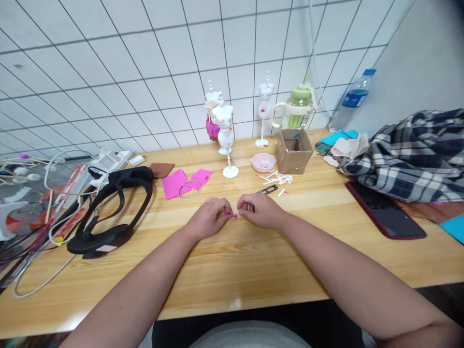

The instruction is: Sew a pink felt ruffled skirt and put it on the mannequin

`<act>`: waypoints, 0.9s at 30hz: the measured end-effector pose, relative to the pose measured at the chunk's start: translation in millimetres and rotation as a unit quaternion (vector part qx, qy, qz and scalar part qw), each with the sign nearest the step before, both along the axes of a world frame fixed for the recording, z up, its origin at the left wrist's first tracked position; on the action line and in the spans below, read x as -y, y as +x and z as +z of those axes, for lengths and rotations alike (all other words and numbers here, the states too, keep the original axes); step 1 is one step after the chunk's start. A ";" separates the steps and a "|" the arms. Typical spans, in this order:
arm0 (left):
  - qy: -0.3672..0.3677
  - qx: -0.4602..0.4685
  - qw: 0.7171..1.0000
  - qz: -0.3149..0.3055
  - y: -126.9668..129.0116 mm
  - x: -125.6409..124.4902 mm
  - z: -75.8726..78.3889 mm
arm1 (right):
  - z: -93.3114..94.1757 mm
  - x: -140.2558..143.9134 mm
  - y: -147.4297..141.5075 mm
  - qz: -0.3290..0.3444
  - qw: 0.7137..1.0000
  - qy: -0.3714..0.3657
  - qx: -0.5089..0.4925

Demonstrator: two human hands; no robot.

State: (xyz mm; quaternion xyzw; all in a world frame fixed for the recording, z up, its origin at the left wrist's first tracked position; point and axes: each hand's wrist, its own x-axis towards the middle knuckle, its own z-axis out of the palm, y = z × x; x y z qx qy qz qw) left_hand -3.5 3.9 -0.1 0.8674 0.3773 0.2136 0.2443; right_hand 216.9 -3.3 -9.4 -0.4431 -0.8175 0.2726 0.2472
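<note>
In the middle of the wooden table, my left hand [210, 217] pinches a small bright pink piece of fabric [233, 215] between thumb and fingers. Close beside it on the right, my right hand [261, 210] is closed in a pinch too, its fingertips just apart from the pink piece; whatever it holds is too small to make out. Thread snips [267, 189] lie just beyond my right hand. Past my left hand are pink fabric squares [174, 183] with a thin metal ring [189, 190] on top.
White mini dress forms [225, 128] stand along the tiled wall. Near them are a pink bowl [263, 163], a cardboard box [295, 152], scattered white strips [281, 178] and a green-lidded jug [300, 106]. A black headset [112, 212] lies left; a phone [384, 210] and plaid cloth [413, 154] lie right.
</note>
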 end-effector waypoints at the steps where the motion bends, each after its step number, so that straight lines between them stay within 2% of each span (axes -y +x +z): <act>1: -0.038 0.060 0.997 0.033 1.1 -0.3 -2.0 | -1.3 -1.8 2.1 -0.019 0.999 -0.003 -0.030; 3: -0.120 0.192 0.971 0.074 3.3 -1.1 -4.2 | -2.2 -3.8 4.5 -0.034 0.997 0.014 -0.070; 5: -0.208 0.290 0.930 0.089 5.1 -1.8 -4.7 | -2.0 -3.8 3.1 -0.020 0.994 0.024 -0.103; 7: -0.271 0.333 0.898 0.100 6.2 -2.5 -4.3 | -1.9 -3.0 -1.9 0.001 0.990 -0.006 -0.140; 9: -0.297 0.346 0.883 0.113 6.6 -2.8 -3.8 | -2.9 -2.4 -8.3 0.006 0.986 -0.039 -0.164; 15: -0.302 0.344 0.884 0.097 8.1 -2.1 -4.9 | -5.2 -3.1 -14.9 -0.031 0.974 -0.086 -0.207; 18: -0.258 0.324 0.906 0.091 10.1 -0.7 -5.9 | -2.9 -2.6 -13.4 -0.040 0.971 -0.100 -0.214; 21: -0.221 0.300 0.921 0.110 11.7 0.4 -6.9 | -1.3 -1.5 -12.8 -0.050 0.969 -0.113 -0.215; 27: -0.262 0.290 0.910 0.139 8.3 -2.0 -13.3 | -4.1 0.5 -13.4 -0.033 0.964 -0.146 -0.219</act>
